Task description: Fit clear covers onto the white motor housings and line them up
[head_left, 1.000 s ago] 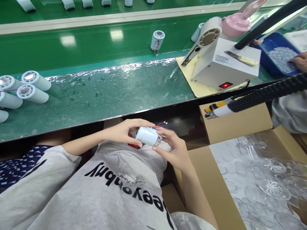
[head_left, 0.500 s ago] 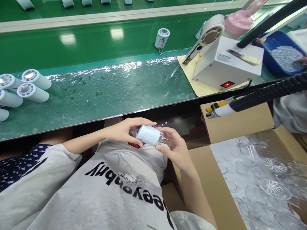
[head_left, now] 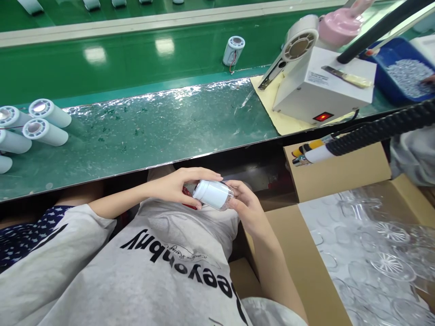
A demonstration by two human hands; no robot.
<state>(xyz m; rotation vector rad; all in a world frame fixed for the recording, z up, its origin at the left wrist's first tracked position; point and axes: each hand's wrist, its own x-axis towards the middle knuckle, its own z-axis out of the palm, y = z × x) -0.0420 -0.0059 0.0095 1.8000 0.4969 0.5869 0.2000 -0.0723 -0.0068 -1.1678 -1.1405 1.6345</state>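
Note:
Held level above my lap is a pale blue cylindrical housing [head_left: 212, 194] with a clear plastic piece [head_left: 227, 201] round its right end. My left hand [head_left: 181, 183] grips the left end, thumb below and fingers along the top. At the right end, my right hand [head_left: 245, 201] is closed with its fingertips on the clear piece. Part of a red object [head_left: 190, 199] shows behind my left hand; its kind is hidden.
Several similar cylinders [head_left: 45, 131] lie on the bench at left. Another cylinder [head_left: 234, 50] with wires stands on the green belt. A white machine [head_left: 326, 90] and blue bin [head_left: 390, 77] are at right. Below hangs a screwdriver [head_left: 314, 156], over a carton [head_left: 288, 253] of clear parts.
My right fingers have closed in on the clear end and cover more of it. The coloured wires seen above the housing are now hidden. My left hand keeps its hold.

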